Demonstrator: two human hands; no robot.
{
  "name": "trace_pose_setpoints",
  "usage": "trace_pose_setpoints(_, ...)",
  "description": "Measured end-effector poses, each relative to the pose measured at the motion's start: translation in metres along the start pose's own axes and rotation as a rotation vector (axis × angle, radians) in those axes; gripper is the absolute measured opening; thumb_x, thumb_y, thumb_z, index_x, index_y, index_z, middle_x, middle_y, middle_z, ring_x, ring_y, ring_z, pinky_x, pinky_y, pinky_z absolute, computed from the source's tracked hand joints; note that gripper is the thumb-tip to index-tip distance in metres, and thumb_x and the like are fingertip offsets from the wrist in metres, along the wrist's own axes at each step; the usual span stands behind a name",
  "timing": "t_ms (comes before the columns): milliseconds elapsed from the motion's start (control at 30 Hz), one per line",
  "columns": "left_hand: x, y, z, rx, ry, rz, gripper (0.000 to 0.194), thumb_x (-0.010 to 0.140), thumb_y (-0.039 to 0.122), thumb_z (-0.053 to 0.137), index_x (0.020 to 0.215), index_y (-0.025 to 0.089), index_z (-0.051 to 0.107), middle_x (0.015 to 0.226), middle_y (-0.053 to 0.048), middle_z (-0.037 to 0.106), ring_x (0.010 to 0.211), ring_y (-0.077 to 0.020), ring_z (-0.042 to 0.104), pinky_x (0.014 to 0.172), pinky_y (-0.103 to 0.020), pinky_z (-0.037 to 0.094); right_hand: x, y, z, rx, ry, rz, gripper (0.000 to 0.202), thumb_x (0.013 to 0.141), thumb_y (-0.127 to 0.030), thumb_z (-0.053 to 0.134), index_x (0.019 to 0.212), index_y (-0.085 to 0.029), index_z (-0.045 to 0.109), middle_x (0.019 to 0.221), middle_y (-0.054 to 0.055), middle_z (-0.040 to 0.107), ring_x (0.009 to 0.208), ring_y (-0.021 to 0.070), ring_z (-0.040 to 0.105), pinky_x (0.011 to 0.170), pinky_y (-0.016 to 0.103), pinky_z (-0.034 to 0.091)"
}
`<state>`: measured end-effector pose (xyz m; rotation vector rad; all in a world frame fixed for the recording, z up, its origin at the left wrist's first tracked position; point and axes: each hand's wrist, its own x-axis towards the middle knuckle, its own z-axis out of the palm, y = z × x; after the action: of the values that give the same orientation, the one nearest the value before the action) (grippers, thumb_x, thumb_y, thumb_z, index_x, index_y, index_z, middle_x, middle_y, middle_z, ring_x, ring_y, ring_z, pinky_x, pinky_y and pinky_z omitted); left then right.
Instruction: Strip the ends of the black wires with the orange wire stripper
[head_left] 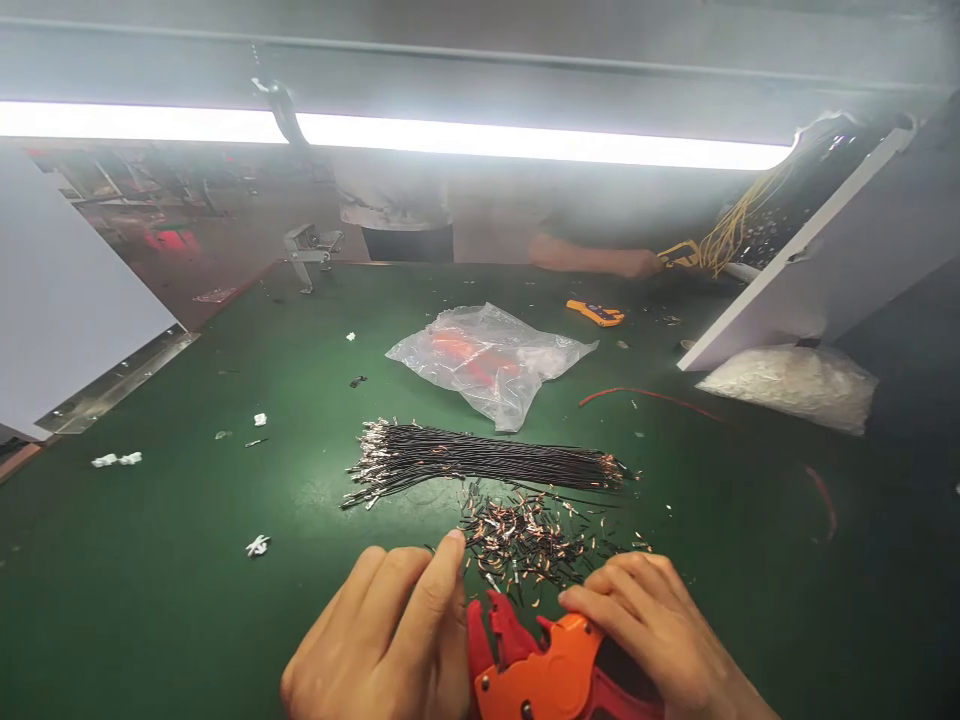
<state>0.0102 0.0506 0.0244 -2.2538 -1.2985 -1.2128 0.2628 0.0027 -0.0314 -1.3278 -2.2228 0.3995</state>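
An orange and red wire stripper [551, 665] lies at the near edge of the green table [187, 560]. My right hand [660, 635] is wrapped over its right side and grips it. My left hand [390, 635] rests curled against its left side, fingertips near the red jaws; whether it pinches a wire I cannot tell. Just beyond the jaws lies a heap of cut wire ends and copper bits [529, 540]. Behind that lies a bundle of black wires [480, 460] with metal terminals at both ends.
A clear plastic bag [491, 360] with red contents lies mid-table, a white bag [791, 385] at right. A small orange tool [596, 313] and a red wire [652, 397] lie farther back. Across the table another person's hand [637, 262] holds yellow wires [720, 240]. White panels flank both sides.
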Motion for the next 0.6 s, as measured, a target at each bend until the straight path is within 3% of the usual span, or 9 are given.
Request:
trace_pose_setpoints(133, -0.004, -0.001, 0.003, -0.034, -0.033, 0.048, 0.029, 0.081, -0.005, 0.066, 0.104, 0.013, 0.069, 0.078, -0.001, 0.067, 0.069, -0.0115, 0.05, 0.061, -0.023, 0.041, -0.001, 0.003, 0.017, -0.03, -0.124, -0.105, 0.057, 0.074, -0.043, 0.08, 0.12, -0.023, 0.053, 0.094, 0.004, 0.063, 0.081, 0.0242, 0.057, 0.074, 0.037, 0.037)
trace_pose_setpoints(267, -0.009, -0.002, 0.009, -0.027, -0.12, 0.073, 0.028, 0.082, -0.003, 0.064, 0.104, 0.013, 0.068, 0.088, -0.004, 0.066, 0.077, -0.0148, 0.052, 0.065, -0.026, 0.043, -0.001, -0.009, 0.019, -0.14, -0.151, 0.016, 0.046, 0.074, -0.013, 0.076, 0.113, -0.024, 0.055, 0.102, 0.006, 0.063, 0.088, 0.0249, 0.056, 0.077, 0.036, 0.041)
trace_pose_setpoints(333, -0.01, -0.002, 0.011, -0.027, -0.133, 0.087, 0.027, 0.082, -0.002, 0.064, 0.103, 0.013, 0.067, 0.088, -0.004, 0.064, 0.076, -0.0146, 0.051, 0.064, -0.026, 0.043, 0.001, -0.014, 0.016, -0.171, -0.17, 0.018, 0.044, 0.075, -0.007, 0.072, 0.112, -0.023, 0.056, 0.103, 0.006, 0.064, 0.09, 0.0245, 0.057, 0.078, 0.036, 0.044)
trace_pose_setpoints(467, -0.013, 0.0, 0.014, -0.001, -0.154, 0.076, 0.023, 0.084, 0.002, 0.064, 0.102, 0.016, 0.068, 0.078, -0.001, 0.055, 0.067, -0.0128, 0.046, 0.053, -0.022, 0.037, -0.001, -0.014, 0.016, -0.148, -0.176, 0.014, 0.036, 0.085, -0.008, 0.066, 0.116, -0.024, 0.057, 0.104, 0.006, 0.066, 0.094, 0.0244, 0.061, 0.083, 0.04, 0.045)
trace_pose_setpoints(600, -0.015, 0.002, 0.016, 0.016, -0.158, 0.009, 0.023, 0.087, 0.004, 0.061, 0.101, 0.019, 0.068, 0.077, 0.0, 0.052, 0.067, -0.0129, 0.046, 0.051, -0.02, 0.035, -0.001, -0.013, 0.013, -0.05, -0.128, 0.073, 0.041, 0.093, -0.018, 0.06, 0.132, -0.029, 0.052, 0.111, 0.008, 0.07, 0.106, 0.03, 0.063, 0.098, 0.053, 0.037)
